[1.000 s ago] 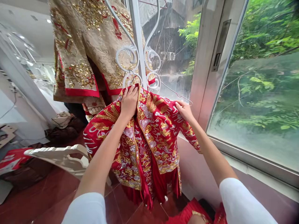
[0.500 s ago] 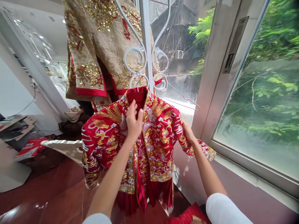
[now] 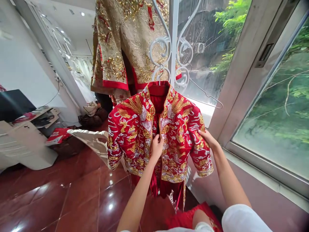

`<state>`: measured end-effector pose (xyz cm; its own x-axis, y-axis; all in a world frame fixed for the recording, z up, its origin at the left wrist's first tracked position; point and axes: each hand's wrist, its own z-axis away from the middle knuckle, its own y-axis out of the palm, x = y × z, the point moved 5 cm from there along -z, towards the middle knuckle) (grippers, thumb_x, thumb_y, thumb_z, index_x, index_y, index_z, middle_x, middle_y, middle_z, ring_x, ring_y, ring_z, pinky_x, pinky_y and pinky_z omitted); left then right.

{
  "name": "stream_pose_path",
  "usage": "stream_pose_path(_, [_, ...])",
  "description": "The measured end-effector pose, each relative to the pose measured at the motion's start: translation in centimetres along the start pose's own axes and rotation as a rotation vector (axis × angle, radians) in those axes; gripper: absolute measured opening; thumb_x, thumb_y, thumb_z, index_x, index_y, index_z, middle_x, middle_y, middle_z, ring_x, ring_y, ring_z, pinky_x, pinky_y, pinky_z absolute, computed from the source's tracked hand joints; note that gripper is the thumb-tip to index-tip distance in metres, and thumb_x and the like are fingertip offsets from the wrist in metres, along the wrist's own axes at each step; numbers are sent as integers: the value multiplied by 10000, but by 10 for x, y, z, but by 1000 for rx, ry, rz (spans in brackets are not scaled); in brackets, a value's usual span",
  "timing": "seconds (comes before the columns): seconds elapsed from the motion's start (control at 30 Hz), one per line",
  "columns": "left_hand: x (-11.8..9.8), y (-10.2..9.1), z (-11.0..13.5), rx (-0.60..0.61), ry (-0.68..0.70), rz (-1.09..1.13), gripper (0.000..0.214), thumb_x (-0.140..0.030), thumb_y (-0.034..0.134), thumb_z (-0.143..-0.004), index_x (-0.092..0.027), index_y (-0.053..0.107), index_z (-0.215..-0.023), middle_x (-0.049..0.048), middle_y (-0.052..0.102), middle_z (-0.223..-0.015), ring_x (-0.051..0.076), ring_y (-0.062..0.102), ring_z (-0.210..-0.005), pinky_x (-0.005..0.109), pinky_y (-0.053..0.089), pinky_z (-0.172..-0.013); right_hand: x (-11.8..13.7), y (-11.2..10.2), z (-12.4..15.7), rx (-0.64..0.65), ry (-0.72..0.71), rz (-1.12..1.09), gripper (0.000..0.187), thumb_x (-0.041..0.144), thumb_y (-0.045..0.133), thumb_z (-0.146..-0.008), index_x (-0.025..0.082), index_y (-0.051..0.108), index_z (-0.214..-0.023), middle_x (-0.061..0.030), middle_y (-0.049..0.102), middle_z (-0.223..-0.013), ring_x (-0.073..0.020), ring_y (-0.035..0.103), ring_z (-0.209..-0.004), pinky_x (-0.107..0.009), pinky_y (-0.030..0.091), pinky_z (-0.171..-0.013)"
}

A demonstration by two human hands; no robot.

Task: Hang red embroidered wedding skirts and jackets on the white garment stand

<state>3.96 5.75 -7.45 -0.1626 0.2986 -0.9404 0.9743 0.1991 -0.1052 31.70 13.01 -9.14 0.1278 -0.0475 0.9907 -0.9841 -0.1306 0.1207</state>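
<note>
Was in a bright room (image 3: 31,58) with a shiny red floor (image 3: 79,193), beside a big window (image 3: 277,112). Saw a white curly stand (image 3: 173,48), with gold clothes (image 3: 136,42) behind. Reached ahead to the red jacket (image 3: 177,141), hung on a hanger (image 3: 159,77) in front of the stand. Pinched the front edge (image 3: 152,125) near the middle with the left hand (image 3: 157,149). Touched the sleeve (image 3: 202,161) nearest the window with the right hand (image 3: 209,138), turned inward; could not tell if gripping.

Window side of the room, on my remote feed.
Behind a white scrollwork stand (image 3: 173,42), I see a gold-trimmed beige garment (image 3: 140,45) with red hems (image 3: 115,84). A wire hanger (image 3: 205,94) hangs near the metal-framed window (image 3: 272,119). Leftward, I make out a dark monitor (image 3: 16,104), a red package (image 3: 56,136) and glossy floor tiles (image 3: 79,193).
</note>
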Motion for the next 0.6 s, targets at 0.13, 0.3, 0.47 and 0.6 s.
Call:
stream_pose_path(0.13, [-17,-11,23,138,2,92,247,-376,499,-837,-186,597,-961,77,681,-945,203,652,-842,325,533,-758,11,-13,11,-216,-78,226,470,544,704,-610,196,623,-917,-116,701,-912,-304,659,-798,-443,533,-737])
stream_pose_path(0.3, [-30,-38,37,-396,182,-433,309,-369,435,-875,-187,569,-1086,147,600,-1106,251,624,-935,397,511,-816,65,38,48,-779,-622,750,725,554,569,-732,138,433,-1311,-195,475,-1325,-366,391,-1252,-572,287,-1038])
stream_pose_path(0.47, [-60,-31,16,-596,275,-974,446,-363,515,-839,-131,479,-1218,234,503,-1191,340,523,-1106,471,430,-905,98,154,29,-565,-837,994,999,571,553,-743,173,4,-1477,-202,18,-1525,-421,-15,-1385,-712,169,-991])
stream_pose_path(0.6, [-69,-34,-6,-454,174,-1156,267,-294,491,-845,-163,533,-1074,152,588,-1026,295,571,-988,403,469,-778,105,167,-10,-477,-795,1006,717,310,418,-854,194,96,-1483,-168,116,-1527,-382,110,-1386,-652,244,-1002])
